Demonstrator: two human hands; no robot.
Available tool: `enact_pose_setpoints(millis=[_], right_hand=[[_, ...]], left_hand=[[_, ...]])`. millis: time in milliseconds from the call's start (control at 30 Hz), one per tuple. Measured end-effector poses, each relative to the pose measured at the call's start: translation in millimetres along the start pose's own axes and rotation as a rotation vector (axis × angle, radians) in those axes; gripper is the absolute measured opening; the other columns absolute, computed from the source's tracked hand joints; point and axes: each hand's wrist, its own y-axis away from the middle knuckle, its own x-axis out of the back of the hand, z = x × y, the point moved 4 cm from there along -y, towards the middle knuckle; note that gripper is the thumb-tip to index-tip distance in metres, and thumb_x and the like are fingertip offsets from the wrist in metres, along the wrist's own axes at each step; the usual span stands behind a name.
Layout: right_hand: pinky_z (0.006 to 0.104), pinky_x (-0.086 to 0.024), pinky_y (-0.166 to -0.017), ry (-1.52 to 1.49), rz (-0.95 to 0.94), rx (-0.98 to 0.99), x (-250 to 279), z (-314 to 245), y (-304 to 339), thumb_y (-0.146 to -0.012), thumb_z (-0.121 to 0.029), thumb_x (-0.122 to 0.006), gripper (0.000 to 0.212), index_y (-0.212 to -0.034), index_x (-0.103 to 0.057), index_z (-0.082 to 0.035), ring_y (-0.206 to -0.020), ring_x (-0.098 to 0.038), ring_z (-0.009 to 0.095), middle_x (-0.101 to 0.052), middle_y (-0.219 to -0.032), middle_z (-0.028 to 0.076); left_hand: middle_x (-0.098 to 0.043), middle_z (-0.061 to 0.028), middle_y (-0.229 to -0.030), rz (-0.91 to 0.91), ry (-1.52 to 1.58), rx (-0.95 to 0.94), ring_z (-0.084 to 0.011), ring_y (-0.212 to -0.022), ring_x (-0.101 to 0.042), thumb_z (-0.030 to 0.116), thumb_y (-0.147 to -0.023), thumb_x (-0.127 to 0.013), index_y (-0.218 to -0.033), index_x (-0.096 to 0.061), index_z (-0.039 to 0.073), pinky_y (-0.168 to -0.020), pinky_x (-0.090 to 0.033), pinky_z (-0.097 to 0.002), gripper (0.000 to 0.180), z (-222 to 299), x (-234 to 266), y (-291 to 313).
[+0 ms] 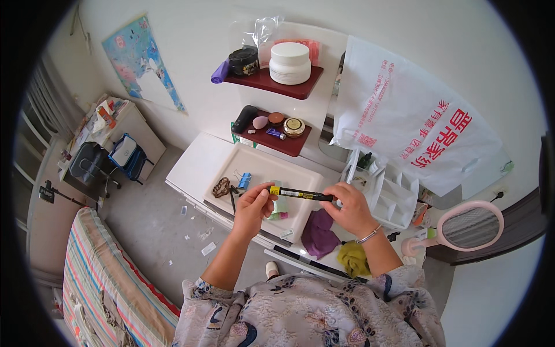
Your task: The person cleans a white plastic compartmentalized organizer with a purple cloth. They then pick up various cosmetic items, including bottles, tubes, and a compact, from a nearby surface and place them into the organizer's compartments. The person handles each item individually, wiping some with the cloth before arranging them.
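Note:
A black marker pen (298, 193) with a yellow label is held level above a cream tray (309, 173). My left hand (255, 202) pinches its yellow end between thumb and fingers. At the black end, my right hand (350, 208) is closed round it, and a bracelet circles that wrist. Below the pen, the tray carries a blue binder clip (245, 180), a brown hair tie (221, 187) and a green packet (280, 207) partly hidden behind my left fingers. Purple cloth (319, 233) and olive-green cloth (353, 258) lie beside the tray, under my right forearm.
Two dark red shelves (277, 140) hold jars and small cosmetics above the tray. To the right are a white divided organizer (393, 194), a large white bag (404, 115) and a pink mosquito swatter (471, 225). A striped bed (104, 272) stands at lower left.

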Motion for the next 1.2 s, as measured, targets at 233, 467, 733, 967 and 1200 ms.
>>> enact_pose_setpoints(millis=[233,467,733,967,1200], right_hand=[[0.0301,-0.048,-0.057,-0.151,0.011,-0.087,27,36,39,-0.074,-0.008,-0.071,0.019,-0.089,-0.060,-0.006,-0.063,-0.059,0.021,-0.057,-0.078,0.006],[0.0288,-0.049,-0.059,-0.198,-0.006,-0.084,43,56,68,-0.075,-0.009,-0.071,0.020,-0.091,-0.061,-0.004,-0.064,-0.060,0.020,-0.058,-0.079,0.007],[0.0243,-0.048,-0.061,-0.456,-0.355,-0.448,21,84,119,-0.076,-0.012,-0.072,0.027,-0.097,-0.060,0.000,-0.064,-0.056,0.009,-0.062,-0.076,0.004],[0.0204,-0.048,-0.062,-0.659,-0.147,-0.438,6,69,143,-0.083,-0.007,-0.068,0.018,-0.094,-0.056,-0.001,-0.067,-0.056,0.005,-0.062,-0.080,0.000],[0.0196,-0.046,-0.058,-0.940,0.064,-0.454,73,103,113,-0.092,-0.019,-0.058,0.021,-0.101,-0.064,0.000,-0.064,-0.056,0.006,-0.062,-0.078,0.001]], left_hand=[[-0.064,-0.0083,-0.089,0.060,0.008,-0.007,-0.0093,-0.067,-0.054,0.012,-0.096,-0.048,-0.119,-0.056,0.000,-0.057,-0.042,-0.0215,0.027,-38,-47,16],[-0.064,-0.0081,-0.088,0.092,0.048,-0.007,-0.0096,-0.066,-0.054,0.012,-0.096,-0.048,-0.117,-0.056,-0.001,-0.056,-0.042,-0.0217,0.027,-74,-66,33],[-0.064,-0.0083,-0.097,0.102,0.155,-0.006,-0.0108,-0.075,-0.056,0.014,-0.093,-0.055,-0.126,-0.049,0.000,-0.062,-0.044,-0.0221,0.037,-101,-113,46],[-0.064,-0.0060,-0.104,0.031,-0.093,-0.010,-0.0113,-0.090,-0.057,0.007,-0.087,-0.063,-0.118,-0.056,-0.001,-0.078,-0.046,-0.0255,0.033,-138,-156,66],[-0.061,0.0005,-0.094,-0.162,-0.459,0.088,-0.0052,-0.083,-0.052,0.006,-0.089,-0.059,-0.124,-0.054,-0.001,-0.075,-0.044,-0.0204,0.036,-107,-172,71]])
